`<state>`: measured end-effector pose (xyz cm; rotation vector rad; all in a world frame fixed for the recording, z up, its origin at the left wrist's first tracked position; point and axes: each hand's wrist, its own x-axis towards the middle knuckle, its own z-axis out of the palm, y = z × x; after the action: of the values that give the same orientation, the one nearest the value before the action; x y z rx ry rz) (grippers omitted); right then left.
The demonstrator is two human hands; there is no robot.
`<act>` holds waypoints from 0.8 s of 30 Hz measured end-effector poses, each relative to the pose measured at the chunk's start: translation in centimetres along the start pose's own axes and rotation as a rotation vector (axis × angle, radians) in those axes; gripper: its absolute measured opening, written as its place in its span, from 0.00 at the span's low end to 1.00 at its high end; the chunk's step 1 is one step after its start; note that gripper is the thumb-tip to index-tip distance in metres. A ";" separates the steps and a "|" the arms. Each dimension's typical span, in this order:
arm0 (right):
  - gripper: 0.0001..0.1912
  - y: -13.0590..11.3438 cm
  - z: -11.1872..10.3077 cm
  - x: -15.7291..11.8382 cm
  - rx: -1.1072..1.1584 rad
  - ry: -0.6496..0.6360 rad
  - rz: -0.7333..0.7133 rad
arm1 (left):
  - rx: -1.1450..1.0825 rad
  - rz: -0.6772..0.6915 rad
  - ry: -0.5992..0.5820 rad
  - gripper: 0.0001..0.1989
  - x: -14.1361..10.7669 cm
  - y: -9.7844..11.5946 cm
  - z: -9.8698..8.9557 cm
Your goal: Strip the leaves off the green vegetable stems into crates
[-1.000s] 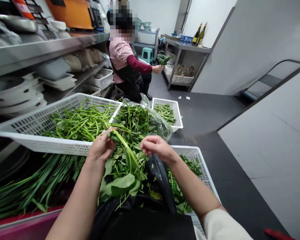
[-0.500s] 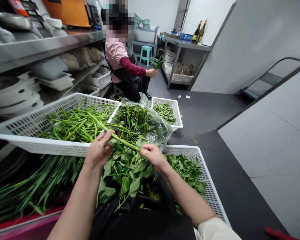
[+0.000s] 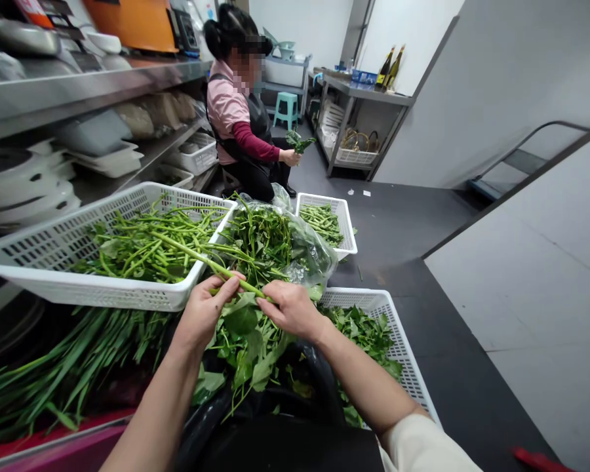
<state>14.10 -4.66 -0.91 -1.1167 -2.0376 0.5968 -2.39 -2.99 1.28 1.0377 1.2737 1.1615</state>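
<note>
A long green vegetable stem (image 3: 196, 254) slants from over the left basket to my hands. My left hand (image 3: 209, 308) pinches it between thumb and fingers. Close beside, my right hand (image 3: 292, 309) is closed on the stem's lower right end. Large green leaves (image 3: 248, 328) hang just below both hands, above a black bag (image 3: 319, 367). Behind my hands, a clear plastic bag (image 3: 312, 249) holds more leafy stems (image 3: 260, 236). To the left, a white basket (image 3: 142, 295) contains cut green stems (image 3: 147, 252).
Another white basket (image 3: 413, 367) with leaves stands at right, and a small one (image 3: 347, 223) with green pieces farther back. Long green leaves (image 3: 78, 367) lie at lower left. A seated co-worker (image 3: 240, 124) holds greens. Metal shelves (image 3: 93, 85) line the left; a steel table (image 3: 364, 92) stands behind.
My right hand has moved left and my left hand slightly right and down, so they are closer together on the stem. The co-worker's hand with greens has lowered a little.
</note>
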 end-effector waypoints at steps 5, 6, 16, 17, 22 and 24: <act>0.17 -1.5 0.9 -1.2 0.118 0.261 -0.104 | -0.199 -0.216 -0.121 0.22 -0.5 -0.4 1.3; 0.17 -1.9 0.5 -1.7 0.173 0.352 -0.097 | -0.243 -0.268 -0.132 0.22 -0.5 -0.6 1.5; 0.12 1.9 -8.8 -8.0 -0.225 -0.062 0.548 | 0.262 -0.067 -0.285 0.18 -1.0 -1.4 2.6; 0.14 1.9 -8.2 -7.9 -0.164 -0.077 0.554 | 0.310 -0.047 -0.326 0.18 -1.1 -1.5 2.9; 0.07 0.1 -2.5 -5.2 0.167 -0.135 0.459 | 0.515 0.052 -0.470 0.17 -1.9 -2.2 3.7; 0.06 -0.4 -1.5 -4.5 0.142 -0.165 0.419 | 0.625 0.092 -0.504 0.17 -1.8 -2.2 3.2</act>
<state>16.69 -8.61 -1.41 -1.4594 -1.8669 1.0555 1.04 -4.92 -0.51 1.7328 1.1992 0.4972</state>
